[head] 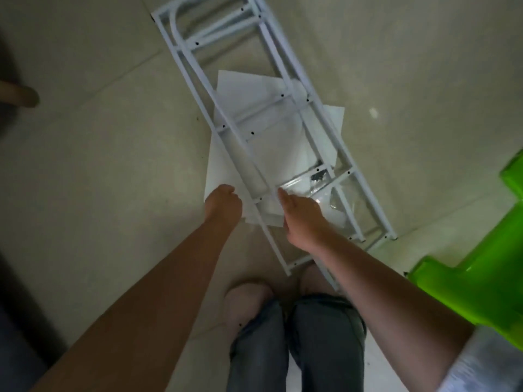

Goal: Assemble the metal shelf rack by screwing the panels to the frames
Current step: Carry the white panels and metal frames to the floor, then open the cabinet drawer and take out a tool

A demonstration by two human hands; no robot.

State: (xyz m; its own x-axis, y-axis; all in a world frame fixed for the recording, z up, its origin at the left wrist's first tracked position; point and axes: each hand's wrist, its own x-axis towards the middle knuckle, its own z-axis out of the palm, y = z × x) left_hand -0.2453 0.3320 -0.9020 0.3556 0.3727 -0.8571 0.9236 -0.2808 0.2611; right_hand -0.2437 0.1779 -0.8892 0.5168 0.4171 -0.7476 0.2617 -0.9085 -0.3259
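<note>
Two white metal ladder frames (195,89) lie stacked on the tiled floor, running from the top centre down to my feet. Under them lie flat white panels (271,154). A clear plastic bag (328,193) with dark screws sits inside the lower part of the frames. My left hand (223,206) is curled at the near corner of a white panel, beside the frame's left rail; whether it grips the panel is unclear. My right hand (300,216) reaches over the frame's near rail, fingers stretched toward the bag.
A bright green plastic stool (486,273) stands at the right. A wooden leg (19,93) shows at the left edge, with dark furniture along the left side. My feet and jeans (294,335) are at the bottom centre.
</note>
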